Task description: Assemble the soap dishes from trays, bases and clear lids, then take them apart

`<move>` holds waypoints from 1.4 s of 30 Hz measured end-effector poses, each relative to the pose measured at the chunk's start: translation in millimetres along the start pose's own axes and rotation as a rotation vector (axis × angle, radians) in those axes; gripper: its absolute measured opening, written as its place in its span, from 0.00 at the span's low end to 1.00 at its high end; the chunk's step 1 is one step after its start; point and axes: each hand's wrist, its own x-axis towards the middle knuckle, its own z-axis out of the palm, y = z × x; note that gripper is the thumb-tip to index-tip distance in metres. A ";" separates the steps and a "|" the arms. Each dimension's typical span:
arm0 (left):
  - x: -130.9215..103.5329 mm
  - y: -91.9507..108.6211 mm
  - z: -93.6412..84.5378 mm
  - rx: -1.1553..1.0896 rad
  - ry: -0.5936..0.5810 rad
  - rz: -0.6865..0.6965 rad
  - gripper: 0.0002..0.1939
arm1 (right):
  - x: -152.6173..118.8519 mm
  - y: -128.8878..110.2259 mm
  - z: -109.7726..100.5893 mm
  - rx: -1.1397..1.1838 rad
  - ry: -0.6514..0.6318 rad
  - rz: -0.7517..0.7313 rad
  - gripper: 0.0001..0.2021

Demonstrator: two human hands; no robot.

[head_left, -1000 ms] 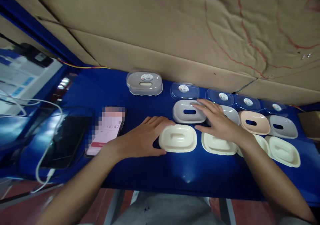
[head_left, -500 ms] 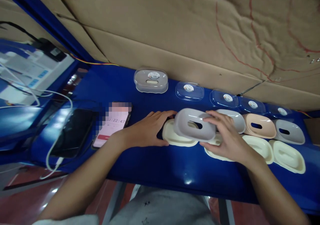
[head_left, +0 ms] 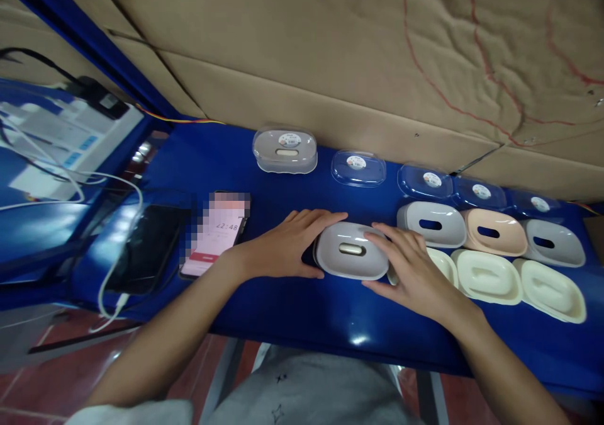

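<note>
A grey oval tray [head_left: 352, 266] sits over a cream base, whose raised middle shows through the tray's slot. My right hand [head_left: 408, 264] grips the tray's right end between thumb and fingers. At the left end, my left hand [head_left: 302, 243] curves round the stacked pieces, thumb and fingers wrapped about them. To the right stand more slotted trays, grey [head_left: 431, 223], peach [head_left: 495, 232] and grey [head_left: 554, 242]. Cream bases [head_left: 489, 276] lie in front of them, one partly hidden by my right hand.
Clear lids [head_left: 358, 169] line the back of the blue table [head_left: 292, 311]. A lidded grey dish [head_left: 285, 151] stands at the back left. Phone [head_left: 214, 233], dark device [head_left: 146, 249], white cable and power strip [head_left: 80, 154] lie left. Cardboard [head_left: 283, 47] rises behind.
The grey tray has moved down and left onto the cream base, with my right hand on it. My left hand stays at the base's left end.
</note>
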 end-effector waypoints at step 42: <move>-0.6 -8.8 -1.5 -0.013 0.125 -0.005 0.56 | 102.6 66.2 -10.7 0.047 0.086 0.155 0.35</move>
